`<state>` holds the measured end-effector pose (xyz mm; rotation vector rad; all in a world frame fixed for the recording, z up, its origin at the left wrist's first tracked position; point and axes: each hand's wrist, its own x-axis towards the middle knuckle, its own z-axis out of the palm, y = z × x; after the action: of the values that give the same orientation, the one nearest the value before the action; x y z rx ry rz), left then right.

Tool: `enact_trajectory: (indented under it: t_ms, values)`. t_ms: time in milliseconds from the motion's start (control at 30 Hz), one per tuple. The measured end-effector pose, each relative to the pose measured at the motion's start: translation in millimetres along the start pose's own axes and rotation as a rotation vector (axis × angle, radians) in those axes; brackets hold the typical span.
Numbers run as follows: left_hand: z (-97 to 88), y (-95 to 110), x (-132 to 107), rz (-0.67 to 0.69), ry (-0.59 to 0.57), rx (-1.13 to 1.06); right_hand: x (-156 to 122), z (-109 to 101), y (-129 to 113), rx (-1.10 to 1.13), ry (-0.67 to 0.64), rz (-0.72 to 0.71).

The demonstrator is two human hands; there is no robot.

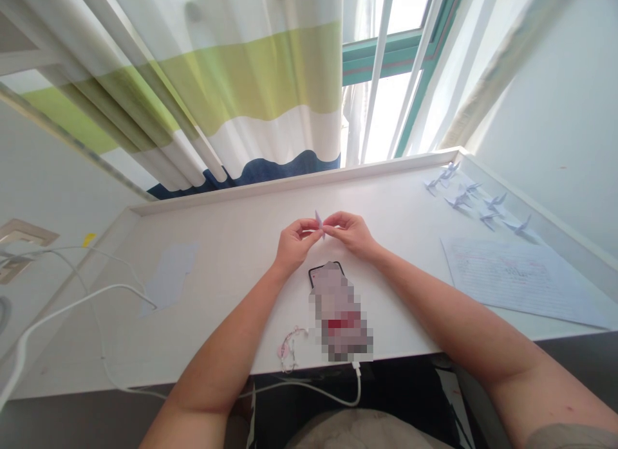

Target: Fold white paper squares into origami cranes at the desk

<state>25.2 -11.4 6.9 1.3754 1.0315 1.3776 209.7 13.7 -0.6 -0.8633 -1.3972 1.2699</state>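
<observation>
Between my two hands, above the middle of the white desk, is a small piece of folded paper [318, 219], pale lavender-white, with a pointed tip sticking up. My left hand [297, 243] pinches it from the left between thumb and fingers. From the right, my right hand [351, 235] pinches the same paper, the fingertips of both hands nearly meeting. Most of the paper is hidden behind the fingers. Just below the hands lies a phone [334, 307], its screen blurred out, with a white cable [357, 372] plugged into its near end.
Several folded paper cranes [463, 198] stand at the back right of the desk [232, 243]. A written sheet [516, 275] lies in front of them. Pale paper pieces [168, 275] lie on the left, near white cables [82, 301]. A beaded strap [287, 349] rests beside the phone. Raised edges border the desk.
</observation>
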Motion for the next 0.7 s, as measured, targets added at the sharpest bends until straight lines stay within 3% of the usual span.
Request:
enact_trajectory:
  t_ms: [433, 700]
  values:
    - [-1.4, 1.9, -1.2, 0.056, -0.003, 0.201, -0.6, 1.7, -5.8, -0.019, -0.054, -0.005]
    - [1.4, -2.2, 0.8, 0.023, 0.040, 0.143, -1.2, -0.2, -7.8, -0.056, -0.053, -0.030]
